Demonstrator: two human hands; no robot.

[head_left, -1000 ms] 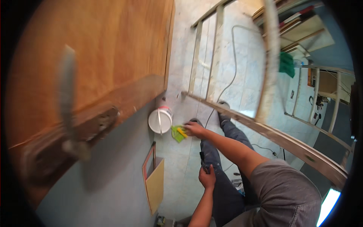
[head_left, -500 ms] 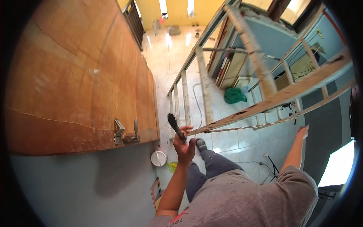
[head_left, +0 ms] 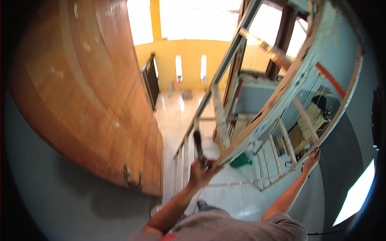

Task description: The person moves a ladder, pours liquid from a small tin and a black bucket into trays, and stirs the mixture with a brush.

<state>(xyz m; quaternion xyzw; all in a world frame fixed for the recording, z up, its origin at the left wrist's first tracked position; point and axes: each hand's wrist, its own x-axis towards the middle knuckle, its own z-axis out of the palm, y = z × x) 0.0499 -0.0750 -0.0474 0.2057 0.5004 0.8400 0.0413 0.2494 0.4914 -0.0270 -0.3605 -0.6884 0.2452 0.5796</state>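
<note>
Wooden ladder (head_left: pixel 281 92) rails stretched from the middle of the scene up to the far right. Left hand (head_left: pixel 201 172) was closed around a dark-handled tool (head_left: pixel 198 145), which stuck up from the fist just beside the nearer rail. Right hand (head_left: pixel 312 159) gripped the ladder's rail on the right, fingers curled over it. A brown wooden door (head_left: pixel 92 100) filled the left, with a green cloth (head_left: pixel 241 160) on the tiled floor (head_left: pixel 177 116) below.
</note>
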